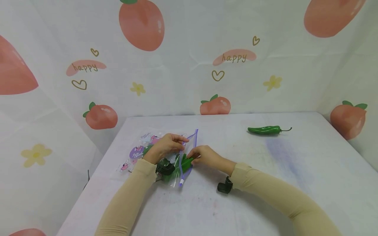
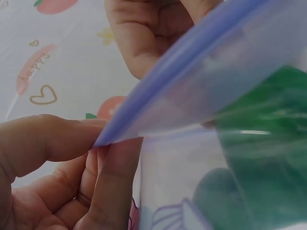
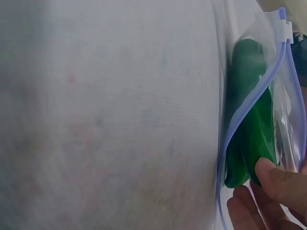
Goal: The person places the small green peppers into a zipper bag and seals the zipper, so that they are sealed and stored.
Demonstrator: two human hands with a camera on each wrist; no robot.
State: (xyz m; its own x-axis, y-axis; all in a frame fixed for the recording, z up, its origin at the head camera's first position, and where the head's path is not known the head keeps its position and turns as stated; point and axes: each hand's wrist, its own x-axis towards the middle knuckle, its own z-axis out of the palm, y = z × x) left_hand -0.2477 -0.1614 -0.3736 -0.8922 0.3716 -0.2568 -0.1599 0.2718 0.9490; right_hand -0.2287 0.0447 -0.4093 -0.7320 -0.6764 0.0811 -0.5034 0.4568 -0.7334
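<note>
A clear zip bag (image 1: 136, 152) with purple edging and printed pictures lies on the left part of the table, its mouth spread open toward the right. My left hand (image 1: 166, 147) pinches the purple rim (image 2: 139, 103) between thumb and finger. At the mouth my right hand (image 1: 210, 158) grips one end of a green pepper (image 3: 257, 136), thumb on top. Most of that pepper is inside the opening, beside another green pepper (image 3: 236, 165). More dark green shapes show through the plastic, partly hidden by my left hand. The white slider (image 3: 286, 31) sits at one end of the zip.
Another green chili pepper (image 1: 264, 130) with a curved stem lies at the back right of the table (image 1: 236, 213). Black wrist cameras (image 1: 225, 186) sit at both cuffs. A fruit-printed cloth (image 1: 177, 82) hangs behind the table.
</note>
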